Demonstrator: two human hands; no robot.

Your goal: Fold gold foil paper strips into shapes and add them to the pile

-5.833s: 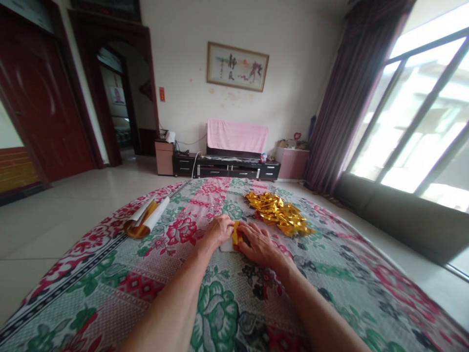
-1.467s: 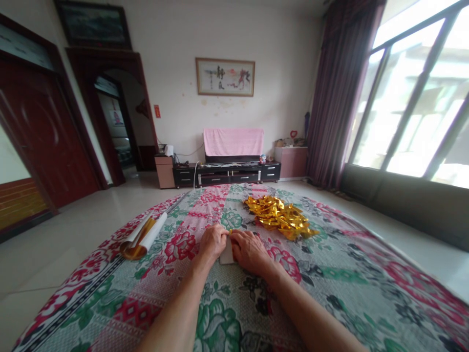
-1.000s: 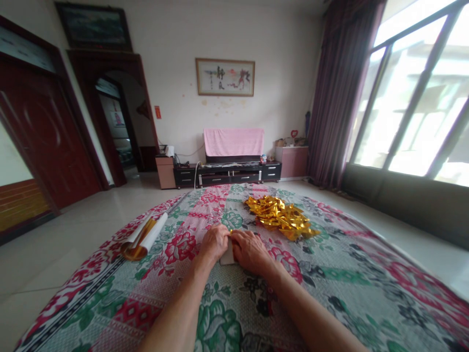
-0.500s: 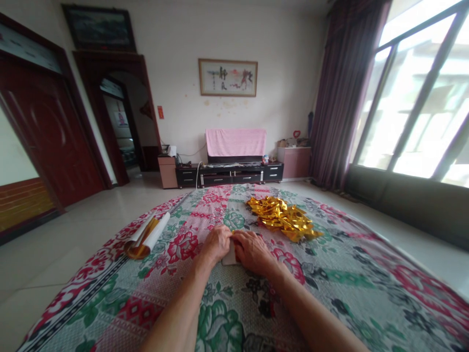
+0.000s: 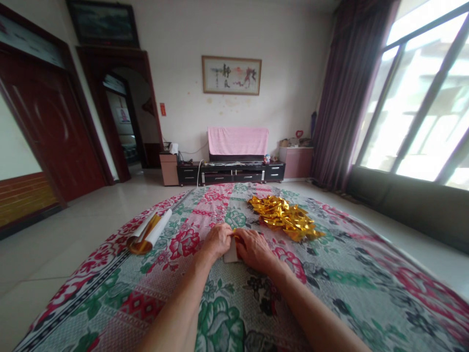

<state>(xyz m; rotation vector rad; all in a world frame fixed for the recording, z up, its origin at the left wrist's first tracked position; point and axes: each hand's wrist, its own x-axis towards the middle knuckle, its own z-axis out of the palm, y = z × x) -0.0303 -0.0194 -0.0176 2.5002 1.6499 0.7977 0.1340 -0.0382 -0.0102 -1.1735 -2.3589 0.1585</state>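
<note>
A small piece of gold foil paper (image 5: 230, 254), its pale side showing, lies on the flowered cloth between my hands. My left hand (image 5: 219, 239) is closed, pinching the far edge of the paper with thumb and forefinger. My right hand (image 5: 253, 248) is bent over the right part of the same piece, its fingers gripping near the left fingertips. A bit of gold shows between the fingertips; the rest of the fold is hidden under the hands. Beyond my right hand lies a heap of folded gold foil pieces (image 5: 286, 217).
A loosely rolled gold-and-white foil sheet (image 5: 149, 232) lies on the left of the round table, which is covered by a patterned tablecloth (image 5: 168, 303). Past the table stand a low black cabinet (image 5: 223, 177) and a pink-draped object (image 5: 238, 141).
The whole view has shifted slightly. My right hand's fingers have moved a little over the paper, and slightly more gold shows between the hands. The heap and roll stay put.
</note>
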